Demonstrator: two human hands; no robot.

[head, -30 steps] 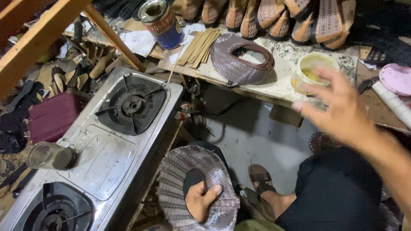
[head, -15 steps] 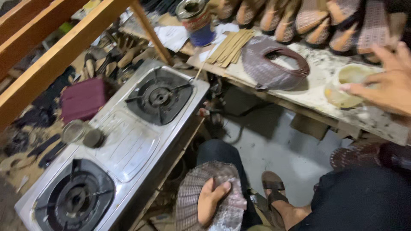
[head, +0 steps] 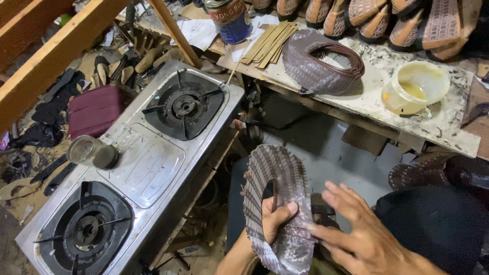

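My left hand (head: 272,219) grips a woven grey-brown shoe upper (head: 277,173), thumb over its inner edge, holding it upright above my lap. My right hand (head: 356,229) lies beside it at the lower right, fingers spread, fingertips touching the upper's lower edge. A second woven upper with a dark brown rim (head: 318,66) rests on the stained worktop (head: 438,122). A yellowish plastic tub of glue (head: 415,86) stands to its right on the same worktop.
A steel two-burner gas stove (head: 147,163) fills the left, a small glass jar (head: 91,152) on it. A blue tin (head: 232,20) and cardboard strips (head: 267,43) sit at the worktop's back; finished woven shoes (head: 377,18) line the top. A wooden beam (head: 56,51) crosses upper left.
My right hand has come back from the glue tub down to the woven upper. My left hand has turned the upper more upright. The view has tilted down and left.
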